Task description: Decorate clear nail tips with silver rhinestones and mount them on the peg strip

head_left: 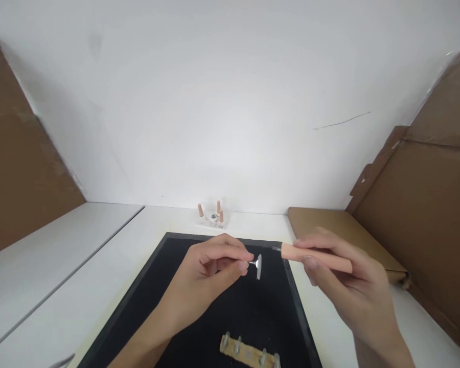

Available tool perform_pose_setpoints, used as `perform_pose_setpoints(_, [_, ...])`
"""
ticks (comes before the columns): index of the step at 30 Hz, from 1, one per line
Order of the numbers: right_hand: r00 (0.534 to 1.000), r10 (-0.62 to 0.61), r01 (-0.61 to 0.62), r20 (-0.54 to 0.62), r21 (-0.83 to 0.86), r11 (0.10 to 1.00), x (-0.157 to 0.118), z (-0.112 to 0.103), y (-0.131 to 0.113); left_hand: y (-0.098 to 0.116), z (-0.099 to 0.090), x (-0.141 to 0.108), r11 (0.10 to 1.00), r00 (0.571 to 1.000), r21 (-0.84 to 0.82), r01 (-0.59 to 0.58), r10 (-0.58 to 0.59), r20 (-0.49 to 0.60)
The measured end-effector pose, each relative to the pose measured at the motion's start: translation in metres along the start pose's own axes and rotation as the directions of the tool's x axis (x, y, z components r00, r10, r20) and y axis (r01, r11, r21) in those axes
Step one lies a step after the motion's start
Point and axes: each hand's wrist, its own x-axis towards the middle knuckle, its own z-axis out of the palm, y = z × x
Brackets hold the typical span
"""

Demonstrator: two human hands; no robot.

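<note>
My left hand (210, 273) pinches the short silver stem of a small piece with a thin white end (258, 267), which looks like a false nail tip on a holder. To its right, my right hand (348, 286) grips the peach handle of a nail polish brush (318, 256) between thumb and fingers. The dark bristle end points left toward the white piece, with a gap between them. Both hands are raised over a black mat (222, 312). Below them lies a tan strip (249, 353) bearing several clear upright pegs, cut off by the lower edge.
At the back by the white wall (230, 112), a clear holder (205, 222) carries several small peach-capped bottles (221, 216). A flat cardboard box (325, 225) lies at the right. Cardboard panels stand at the left (19, 153) and right (437, 204).
</note>
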Motion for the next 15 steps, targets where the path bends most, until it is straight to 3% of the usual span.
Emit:
perform_pose_setpoints(5, [0.999, -0.032, 0.032, -0.009, 0.002, 0.999, 0.0, 0.002, -0.001, -0.002, -0.002, 0.004, 0.997, 1.0, -0.083, -0.002, -0.001, -0.031])
perform_pose_setpoints(10, [0.99, -0.099, 0.102, 0.1, -0.03, 0.994, 0.006, 0.002, -0.004, 0.001, -0.001, 0.007, 0.996, 0.998, -0.09, -0.006, 0.0, -0.069])
perform_pose_setpoints(15, [0.981, -0.134, 0.139, 0.137, -0.02, 0.99, 0.009, 0.0, -0.008, 0.002, -0.001, 0.009, 0.995, 0.994, -0.083, -0.045, 0.037, -0.105])
